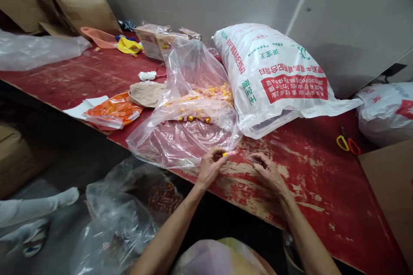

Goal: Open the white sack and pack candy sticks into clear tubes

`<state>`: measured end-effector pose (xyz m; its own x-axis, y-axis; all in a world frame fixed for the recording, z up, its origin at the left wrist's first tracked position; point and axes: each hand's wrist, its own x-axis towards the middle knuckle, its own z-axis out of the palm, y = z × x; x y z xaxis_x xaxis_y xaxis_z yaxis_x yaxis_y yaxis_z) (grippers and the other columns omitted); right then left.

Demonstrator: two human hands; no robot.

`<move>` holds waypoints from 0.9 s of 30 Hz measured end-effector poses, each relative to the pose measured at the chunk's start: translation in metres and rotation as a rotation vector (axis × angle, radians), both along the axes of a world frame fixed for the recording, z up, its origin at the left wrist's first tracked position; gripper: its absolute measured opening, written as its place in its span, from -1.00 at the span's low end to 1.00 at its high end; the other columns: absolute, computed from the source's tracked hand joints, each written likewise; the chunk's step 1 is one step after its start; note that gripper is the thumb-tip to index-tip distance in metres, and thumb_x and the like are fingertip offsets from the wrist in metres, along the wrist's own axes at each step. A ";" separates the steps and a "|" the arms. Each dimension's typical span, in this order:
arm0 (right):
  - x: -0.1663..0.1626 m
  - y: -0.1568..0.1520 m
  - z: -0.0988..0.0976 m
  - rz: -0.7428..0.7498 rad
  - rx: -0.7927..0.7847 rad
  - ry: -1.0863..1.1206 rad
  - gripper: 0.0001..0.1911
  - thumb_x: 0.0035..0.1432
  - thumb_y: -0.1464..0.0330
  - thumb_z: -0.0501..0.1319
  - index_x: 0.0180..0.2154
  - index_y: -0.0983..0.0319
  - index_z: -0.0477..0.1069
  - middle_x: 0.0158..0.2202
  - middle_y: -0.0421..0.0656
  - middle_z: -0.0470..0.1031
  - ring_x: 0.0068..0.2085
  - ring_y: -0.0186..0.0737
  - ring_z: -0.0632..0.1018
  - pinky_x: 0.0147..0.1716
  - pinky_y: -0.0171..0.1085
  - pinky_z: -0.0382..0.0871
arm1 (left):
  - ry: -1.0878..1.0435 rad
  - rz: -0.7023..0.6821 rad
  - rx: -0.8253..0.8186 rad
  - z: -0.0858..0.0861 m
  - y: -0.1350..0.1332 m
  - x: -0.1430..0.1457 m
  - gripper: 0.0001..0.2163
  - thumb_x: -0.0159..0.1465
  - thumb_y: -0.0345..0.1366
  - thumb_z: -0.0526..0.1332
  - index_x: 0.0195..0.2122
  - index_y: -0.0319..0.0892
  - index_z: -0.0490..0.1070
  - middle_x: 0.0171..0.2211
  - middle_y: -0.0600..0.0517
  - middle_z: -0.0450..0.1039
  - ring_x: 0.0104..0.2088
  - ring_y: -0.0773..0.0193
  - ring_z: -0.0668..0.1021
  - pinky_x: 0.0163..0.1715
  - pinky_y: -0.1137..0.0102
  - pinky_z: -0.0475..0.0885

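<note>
The left hand [211,166] has its grip pinched on a small yellow-and-pink cylindrical piece [229,154], just beside the near right corner of a large, clear plastic bag [180,146] holding loose yellow and pink pieces [214,92]. Right of that bag, the right hand [267,172] curls by a blurred transparent thing [249,157]; whether its grip holds it, I cannot tell. Held only at the fingertips, the piece could slip and roll off the red, flaking worktop [318,172]. The bag's slack, crinkled film might snag a wrist. Behind and right of the bag lies a plump, printed white sack [274,66].
</note>
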<state>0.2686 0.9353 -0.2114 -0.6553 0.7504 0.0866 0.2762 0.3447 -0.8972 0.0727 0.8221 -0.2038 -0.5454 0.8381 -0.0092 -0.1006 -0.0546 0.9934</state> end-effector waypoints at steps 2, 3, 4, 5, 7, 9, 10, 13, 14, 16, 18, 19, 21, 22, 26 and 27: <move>0.005 -0.009 0.007 0.064 0.079 -0.036 -0.73 0.12 0.31 0.09 -0.13 0.20 0.39 -0.18 -0.14 0.42 -0.16 -0.18 0.43 -0.14 -0.20 0.30 | -0.077 -0.059 0.002 0.003 -0.006 0.012 -0.76 0.02 -0.25 0.34 -0.31 -0.24 0.46 -0.42 0.08 0.41 -0.47 0.41 0.46 -0.43 0.48 0.41; 0.008 -0.012 0.009 0.083 0.110 -0.049 -0.73 0.14 0.32 0.08 -0.12 0.20 0.38 -0.19 -0.13 0.43 -0.17 -0.18 0.44 -0.16 -0.20 0.30 | -0.102 -0.071 0.008 0.003 -0.007 0.018 -0.76 0.01 -0.25 0.35 -0.31 -0.24 0.47 -0.41 0.07 0.42 -0.46 0.40 0.47 -0.42 0.48 0.42; 0.011 -0.016 0.010 0.099 0.139 -0.057 -0.74 0.15 0.33 0.08 -0.12 0.21 0.38 -0.20 -0.12 0.43 -0.19 -0.18 0.44 -0.18 -0.20 0.31 | -0.127 -0.071 0.019 0.002 -0.008 0.022 -0.75 0.00 -0.25 0.36 -0.30 -0.24 0.47 -0.40 0.07 0.43 -0.46 0.39 0.47 -0.42 0.47 0.43; 0.014 -0.019 0.010 0.114 0.170 -0.063 -0.75 0.16 0.35 0.07 -0.12 0.21 0.38 -0.20 -0.12 0.43 -0.20 -0.19 0.44 -0.19 -0.21 0.32 | -0.149 -0.063 0.030 0.001 -0.008 0.027 -0.74 -0.02 -0.26 0.37 -0.31 -0.23 0.46 -0.41 0.08 0.43 -0.46 0.39 0.47 -0.42 0.47 0.43; 0.021 -0.026 0.011 0.142 0.222 -0.077 -0.74 0.18 0.38 0.06 -0.10 0.21 0.38 -0.21 -0.11 0.44 -0.20 -0.19 0.44 -0.20 -0.21 0.33 | -0.167 -0.052 0.035 -0.003 -0.008 0.038 -0.75 -0.03 -0.26 0.38 -0.34 -0.22 0.44 -0.47 0.11 0.42 -0.48 0.39 0.46 -0.42 0.47 0.43; 0.028 -0.033 0.011 0.164 0.272 -0.086 -0.72 0.21 0.41 0.05 -0.05 0.19 0.37 -0.19 -0.11 0.44 -0.19 -0.20 0.44 -0.18 -0.21 0.34 | -0.161 -0.087 0.007 -0.008 -0.007 0.051 -0.76 -0.02 -0.23 0.37 -0.36 -0.22 0.45 -0.51 0.12 0.42 -0.50 0.39 0.46 -0.42 0.46 0.42; 0.032 -0.037 0.011 0.169 0.298 -0.086 -0.70 0.23 0.41 0.03 -0.02 0.18 0.36 -0.16 -0.11 0.44 -0.16 -0.20 0.44 -0.14 -0.20 0.33 | -0.146 -0.115 -0.014 -0.012 -0.006 0.057 -0.76 -0.01 -0.22 0.36 -0.35 -0.22 0.48 -0.50 0.10 0.44 -0.50 0.37 0.47 -0.41 0.44 0.43; 0.043 -0.047 0.007 0.168 0.360 -0.099 -0.69 0.29 0.41 0.00 0.03 0.17 0.32 -0.08 -0.09 0.44 -0.07 -0.19 0.43 -0.05 -0.17 0.32 | -0.044 -0.151 -0.054 -0.020 -0.008 0.080 -0.75 0.06 -0.18 0.31 -0.28 -0.21 0.55 -0.34 0.00 0.54 -0.32 0.24 0.55 -0.23 0.34 0.46; 0.046 -0.051 0.003 0.149 0.376 -0.109 -0.70 0.30 0.40 -0.01 0.03 0.18 0.31 -0.08 -0.08 0.44 -0.06 -0.19 0.43 -0.05 -0.17 0.33 | -0.004 -0.149 -0.057 -0.023 -0.010 0.087 -0.75 0.09 -0.18 0.28 -0.27 -0.20 0.56 -0.29 -0.03 0.55 -0.25 0.20 0.55 -0.15 0.32 0.44; 0.052 -0.057 -0.009 0.091 0.410 -0.140 -0.74 0.30 0.39 -0.02 -0.02 0.22 0.32 -0.12 -0.04 0.45 -0.10 -0.17 0.45 -0.10 -0.17 0.37 | 0.025 -0.170 -0.065 -0.028 -0.013 0.101 -0.74 0.15 -0.17 0.22 -0.23 -0.19 0.56 -0.24 -0.05 0.56 -0.19 0.17 0.56 -0.09 0.30 0.42; 0.056 -0.063 -0.022 0.016 0.455 -0.170 -0.77 0.29 0.37 -0.01 -0.10 0.25 0.34 -0.17 -0.01 0.46 -0.16 -0.14 0.47 -0.17 -0.18 0.39 | -0.004 -0.202 -0.085 -0.032 -0.016 0.112 -0.72 0.19 -0.18 0.18 -0.18 -0.21 0.54 -0.22 -0.07 0.55 -0.20 0.17 0.56 -0.13 0.30 0.45; 0.057 -0.065 -0.027 -0.021 0.478 -0.185 -0.78 0.29 0.36 -0.02 -0.13 0.26 0.34 -0.20 0.00 0.46 -0.20 -0.14 0.48 -0.21 -0.18 0.40 | -0.018 -0.209 -0.097 -0.034 -0.016 0.116 -0.72 0.20 -0.20 0.16 -0.16 -0.22 0.53 -0.21 -0.08 0.55 -0.21 0.17 0.57 -0.14 0.31 0.45; 0.058 -0.067 -0.032 -0.078 0.508 -0.219 -0.76 0.30 0.34 -0.03 -0.17 0.28 0.35 -0.25 0.00 0.46 -0.26 -0.13 0.49 -0.28 -0.20 0.39 | -0.016 -0.209 -0.116 -0.036 -0.014 0.120 -0.72 0.21 -0.24 0.15 -0.13 -0.24 0.50 -0.18 -0.10 0.54 -0.17 0.17 0.56 -0.13 0.32 0.46; 0.059 -0.067 -0.031 -0.092 0.515 -0.241 -0.75 0.31 0.32 -0.04 -0.18 0.29 0.36 -0.27 0.00 0.47 -0.28 -0.14 0.49 -0.30 -0.21 0.38 | 0.007 -0.218 -0.124 -0.036 -0.012 0.120 -0.73 0.21 -0.26 0.14 -0.12 -0.23 0.49 -0.17 -0.09 0.54 -0.16 0.17 0.56 -0.12 0.32 0.45; 0.069 -0.054 -0.010 0.062 0.509 -0.480 -0.72 0.33 0.28 -0.06 -0.20 0.25 0.38 -0.28 -0.06 0.50 -0.30 -0.16 0.51 -0.33 -0.26 0.33 | 0.257 -0.409 -0.157 -0.034 -0.007 0.113 -0.78 0.19 -0.37 0.11 -0.23 -0.20 0.53 -0.27 -0.06 0.53 -0.21 0.19 0.55 -0.11 0.29 0.44; 0.072 -0.048 -0.004 0.117 0.523 -0.587 -0.72 0.32 0.28 -0.05 -0.19 0.24 0.38 -0.29 -0.07 0.50 -0.32 -0.17 0.51 -0.35 -0.27 0.31 | 0.337 -0.423 -0.163 -0.033 -0.007 0.110 -0.77 0.19 -0.39 0.10 -0.22 -0.19 0.54 -0.26 -0.06 0.51 -0.21 0.19 0.54 -0.11 0.29 0.43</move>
